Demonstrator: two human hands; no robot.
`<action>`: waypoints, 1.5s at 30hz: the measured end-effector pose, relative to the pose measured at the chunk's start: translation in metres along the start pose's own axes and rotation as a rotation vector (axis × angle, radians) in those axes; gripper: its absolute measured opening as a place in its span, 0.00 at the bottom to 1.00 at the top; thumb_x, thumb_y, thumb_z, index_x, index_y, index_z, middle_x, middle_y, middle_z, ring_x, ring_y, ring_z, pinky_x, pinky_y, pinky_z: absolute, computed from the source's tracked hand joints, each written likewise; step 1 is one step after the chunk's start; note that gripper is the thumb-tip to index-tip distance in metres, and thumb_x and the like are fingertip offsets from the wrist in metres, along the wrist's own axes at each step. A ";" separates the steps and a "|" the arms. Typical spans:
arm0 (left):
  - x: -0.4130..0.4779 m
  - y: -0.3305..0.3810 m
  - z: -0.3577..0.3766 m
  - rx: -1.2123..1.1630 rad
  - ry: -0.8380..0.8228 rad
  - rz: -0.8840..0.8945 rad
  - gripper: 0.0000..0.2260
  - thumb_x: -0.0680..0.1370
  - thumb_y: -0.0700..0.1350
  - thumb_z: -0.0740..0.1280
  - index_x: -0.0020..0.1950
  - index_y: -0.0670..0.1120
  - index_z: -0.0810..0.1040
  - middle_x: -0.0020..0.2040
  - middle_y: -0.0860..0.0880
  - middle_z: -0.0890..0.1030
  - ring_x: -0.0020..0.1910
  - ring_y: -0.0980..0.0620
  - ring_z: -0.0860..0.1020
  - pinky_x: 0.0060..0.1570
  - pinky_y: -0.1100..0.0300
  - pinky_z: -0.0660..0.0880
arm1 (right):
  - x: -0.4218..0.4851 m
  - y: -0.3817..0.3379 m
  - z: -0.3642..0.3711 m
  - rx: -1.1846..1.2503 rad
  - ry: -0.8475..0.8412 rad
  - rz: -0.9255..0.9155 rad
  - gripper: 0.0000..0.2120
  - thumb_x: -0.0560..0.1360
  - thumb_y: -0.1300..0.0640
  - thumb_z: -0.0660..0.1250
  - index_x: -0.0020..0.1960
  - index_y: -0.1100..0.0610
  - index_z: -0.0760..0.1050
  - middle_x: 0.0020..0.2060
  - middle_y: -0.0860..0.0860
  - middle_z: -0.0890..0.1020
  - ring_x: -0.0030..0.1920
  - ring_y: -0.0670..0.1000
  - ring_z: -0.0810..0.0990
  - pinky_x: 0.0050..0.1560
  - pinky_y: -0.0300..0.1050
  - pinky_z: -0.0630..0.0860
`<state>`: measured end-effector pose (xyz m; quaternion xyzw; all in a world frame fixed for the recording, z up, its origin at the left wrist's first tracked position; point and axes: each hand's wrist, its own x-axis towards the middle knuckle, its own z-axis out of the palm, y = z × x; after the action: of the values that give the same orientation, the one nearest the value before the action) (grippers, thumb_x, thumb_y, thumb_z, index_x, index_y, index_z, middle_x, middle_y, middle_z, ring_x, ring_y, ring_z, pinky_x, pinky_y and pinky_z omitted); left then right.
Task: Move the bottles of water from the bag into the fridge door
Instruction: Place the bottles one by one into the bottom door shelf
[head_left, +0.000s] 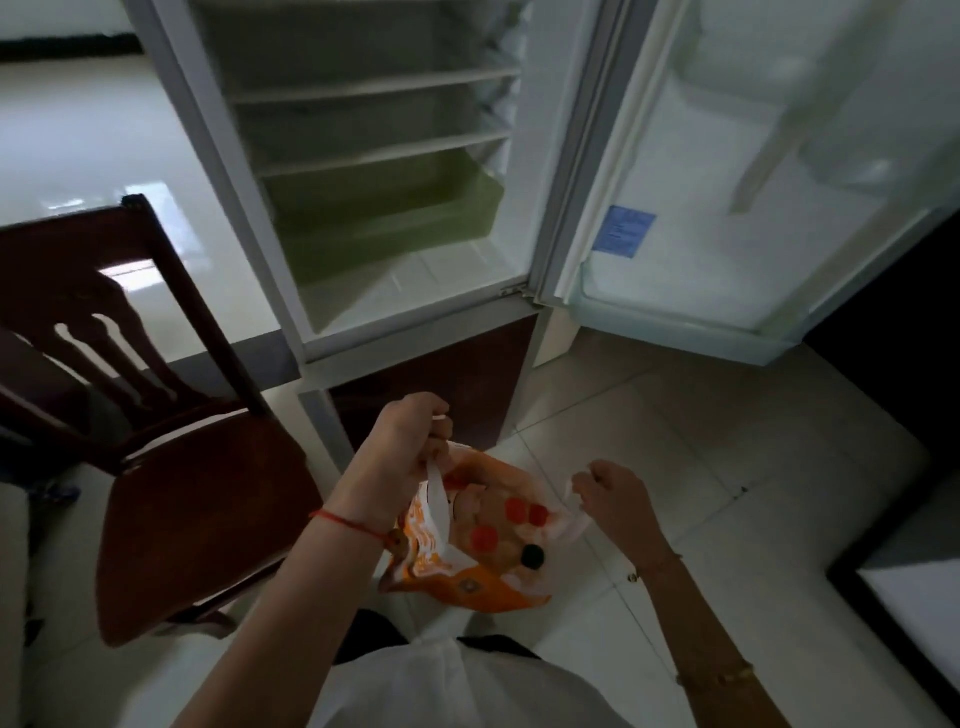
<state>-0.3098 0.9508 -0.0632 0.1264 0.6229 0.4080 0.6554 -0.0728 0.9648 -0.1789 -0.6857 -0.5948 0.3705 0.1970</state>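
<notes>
Bottle bodies hidden inside the bag (470, 584); only caps show through its open mouth: 3 red caps (522, 512) and 1 dark cap (532, 556). Frame blurred, so labels and bottle count beyond the caps cannot be told. Fridge door (727, 218) stands open at 1 o'clock, its top cut off by the frame edge; door shelves are hazy, contents unreadable. Fridge (379, 171) interior at 12 o'clock shows bare shelves and a green drawer (384, 223). Bag hangs above the tiled floor (675, 441) near frame centre, between the 2 hands, bottles below both sets of fingers and not touched by them. Left hand (402, 441) at 11 o'clock of the bag, fingers curled tight around a white handle strap (436, 499), knuckles up, red thread on the wrist. Right hand (613, 496) at 3 o'clock of the bag, fingers pinched on the other handle's edge, pulling the mouth wide, wrist bent downward. Both forearms reach forward from the lower frame. Wooden chair (197, 519) at 9 o'clock, just beside the left forearm.
</notes>
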 end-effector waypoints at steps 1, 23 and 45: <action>0.002 -0.001 0.009 -0.007 -0.011 -0.013 0.06 0.78 0.39 0.57 0.40 0.45 0.67 0.23 0.52 0.63 0.17 0.58 0.58 0.21 0.68 0.60 | 0.001 0.007 -0.006 -0.015 -0.010 0.004 0.15 0.73 0.62 0.63 0.31 0.57 0.62 0.27 0.53 0.65 0.30 0.50 0.65 0.33 0.42 0.63; 0.053 0.050 0.141 0.029 -0.239 -0.086 0.14 0.81 0.40 0.52 0.35 0.48 0.61 0.16 0.54 0.59 0.11 0.60 0.56 0.14 0.74 0.53 | 0.092 0.032 -0.016 -0.270 -0.240 -0.041 0.11 0.77 0.47 0.61 0.44 0.52 0.78 0.38 0.45 0.77 0.39 0.45 0.75 0.43 0.35 0.70; 0.131 0.138 0.179 0.103 -0.315 -0.123 0.13 0.81 0.41 0.52 0.36 0.48 0.62 0.16 0.54 0.59 0.11 0.60 0.55 0.15 0.74 0.52 | 0.194 -0.001 -0.019 -0.043 -0.011 -0.085 0.18 0.73 0.42 0.63 0.47 0.56 0.80 0.37 0.49 0.80 0.36 0.46 0.78 0.39 0.32 0.74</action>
<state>-0.2118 1.1911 -0.0293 0.1837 0.5393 0.3096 0.7613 -0.0559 1.1548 -0.2193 -0.6619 -0.6322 0.3527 0.1943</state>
